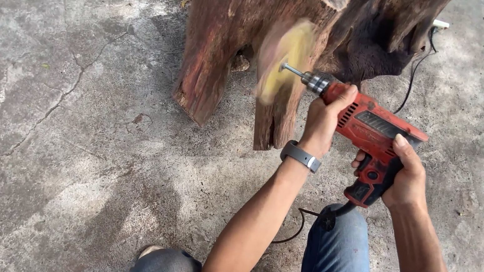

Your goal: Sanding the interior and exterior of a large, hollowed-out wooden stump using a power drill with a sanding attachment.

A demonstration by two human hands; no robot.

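A red corded electric drill points left at a large reddish-brown tree stump. A blurred yellow buffing disc on the drill's shaft presses against one of the stump's legs. My left hand, with a grey band at the wrist, wraps the front of the drill body just behind the chuck. My right hand grips the pistol handle at the rear.
The stump stands on cracked grey concrete. A black cord runs from the drill's handle down past my knee; another black cable trails behind the stump. My jeans-clad knees and sandalled feet are at the bottom edge.
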